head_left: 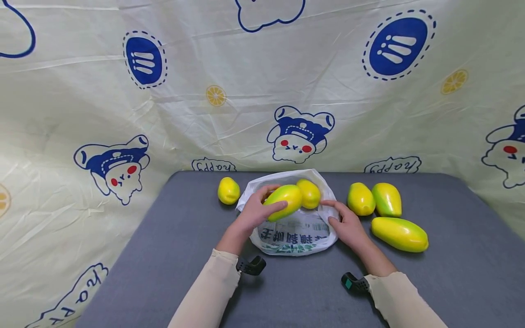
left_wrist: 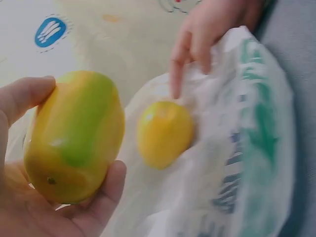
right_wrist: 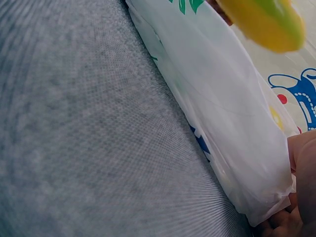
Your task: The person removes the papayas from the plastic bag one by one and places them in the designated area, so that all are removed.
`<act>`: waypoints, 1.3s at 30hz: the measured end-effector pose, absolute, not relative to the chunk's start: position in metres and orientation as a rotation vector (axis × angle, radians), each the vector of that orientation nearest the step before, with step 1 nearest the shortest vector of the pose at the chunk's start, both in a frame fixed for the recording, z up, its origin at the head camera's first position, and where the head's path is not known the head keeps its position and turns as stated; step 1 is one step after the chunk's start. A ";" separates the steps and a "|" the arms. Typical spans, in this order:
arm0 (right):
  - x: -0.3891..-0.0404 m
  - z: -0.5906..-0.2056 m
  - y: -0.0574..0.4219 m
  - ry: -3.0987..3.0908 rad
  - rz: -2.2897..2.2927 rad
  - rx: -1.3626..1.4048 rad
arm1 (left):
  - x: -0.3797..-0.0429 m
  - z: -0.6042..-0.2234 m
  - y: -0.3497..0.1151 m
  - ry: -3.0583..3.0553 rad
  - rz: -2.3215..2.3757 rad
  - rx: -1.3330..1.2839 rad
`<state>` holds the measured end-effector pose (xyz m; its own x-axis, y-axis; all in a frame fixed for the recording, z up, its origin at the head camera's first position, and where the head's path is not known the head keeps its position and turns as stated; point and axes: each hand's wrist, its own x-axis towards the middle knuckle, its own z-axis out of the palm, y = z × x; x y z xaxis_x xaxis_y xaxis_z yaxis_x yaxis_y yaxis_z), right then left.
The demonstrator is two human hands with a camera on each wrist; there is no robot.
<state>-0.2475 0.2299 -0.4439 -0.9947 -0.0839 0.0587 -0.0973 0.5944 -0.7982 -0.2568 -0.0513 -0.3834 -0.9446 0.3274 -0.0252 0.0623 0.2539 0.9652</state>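
Note:
A yellow-green papaya is held in my left hand, thumb on one side and fingers round the other, above the opening of a white plastic bag. Inside the bag, toward its back, lies another yellow papaya, seen also in the left wrist view as a rounded yellow fruit. My right hand pinches the bag's right rim, with thumb and fingers on either side of the plastic in the right wrist view. The bag lies with its mouth spread wide, printed with dark characters and green leaves.
One yellow papaya sits left of the bag. On the right are two upright papayas, a yellow one and a greener one, with a long papaya in front. A patterned cloth hangs behind the grey table.

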 end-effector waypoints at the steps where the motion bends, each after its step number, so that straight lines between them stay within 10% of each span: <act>1: -0.248 -0.444 0.230 -2.794 1.399 0.159 | -0.258 -0.381 -0.054 2.313 1.783 0.350; 39: -0.248 -0.444 0.231 -2.799 1.379 0.147 | -0.290 -0.390 -0.174 2.431 2.388 -0.637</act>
<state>-0.2484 0.2306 -0.4443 -0.9954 -0.0765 0.0578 -0.0925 0.6059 -0.7901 -0.2903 -0.1737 -0.3903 -0.8820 -0.4708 -0.0226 -0.0308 0.0098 0.9995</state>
